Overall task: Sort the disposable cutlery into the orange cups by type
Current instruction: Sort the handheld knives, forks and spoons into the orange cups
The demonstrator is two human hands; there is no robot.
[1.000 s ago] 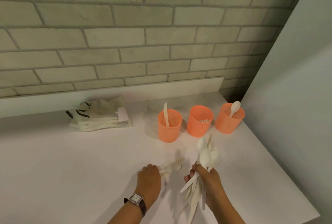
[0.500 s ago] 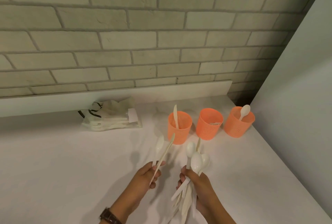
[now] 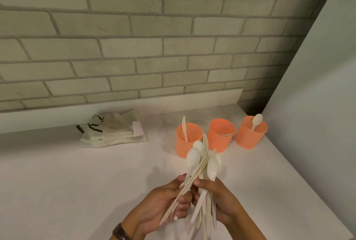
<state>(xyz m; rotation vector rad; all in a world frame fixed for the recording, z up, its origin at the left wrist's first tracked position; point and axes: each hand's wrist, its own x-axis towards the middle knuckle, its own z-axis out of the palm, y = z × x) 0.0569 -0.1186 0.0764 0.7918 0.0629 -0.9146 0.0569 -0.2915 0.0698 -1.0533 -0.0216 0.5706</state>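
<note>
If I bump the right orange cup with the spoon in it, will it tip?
Likely light: the right orange cup looks like thin perforated plastic, so a bump would probably slide it. The spoon leans above its rim, which might help it tip.

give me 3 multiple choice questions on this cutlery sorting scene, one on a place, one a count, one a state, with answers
1. Which orange cup holds the standing spoon?
A. the left one
B. the middle one
C. the right one

2. How many orange cups stand on the counter?
A. two
B. three
C. four

3. What are the hands doing?
A. both grip white cutlery
B. both lie flat on the counter
C. one lifts a cup

Answers:
1 C: the spoon leans in the right cup, nearest the side wall.
2 B: the left cup, middle cup and right cup stand in a row.
3 A: the left hand and right hand each grip a bundle above the counter.
</note>
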